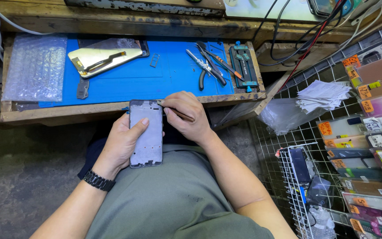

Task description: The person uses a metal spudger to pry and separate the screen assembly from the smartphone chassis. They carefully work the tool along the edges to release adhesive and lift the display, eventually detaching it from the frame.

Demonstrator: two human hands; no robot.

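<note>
Left hand (127, 139) wrapped around phone frame (146, 132), thumb pressed on its face, frame held over lap just below blue repair mat (155, 77). Right hand (186, 115) pinched on thin tool (176, 112), tip set at frame's top right corner. Step judged: scraping or prying at edge. Next move calls for steady frame, light tip pressure.

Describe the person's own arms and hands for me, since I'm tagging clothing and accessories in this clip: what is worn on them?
Both arms are bare from above the elbow down, with no sleeves in view. The left hand has a black link-style wristwatch on its wrist. The right hand and its wrist carry nothing: no glove, ring or band that shows. Neither hand is gloved.
</note>
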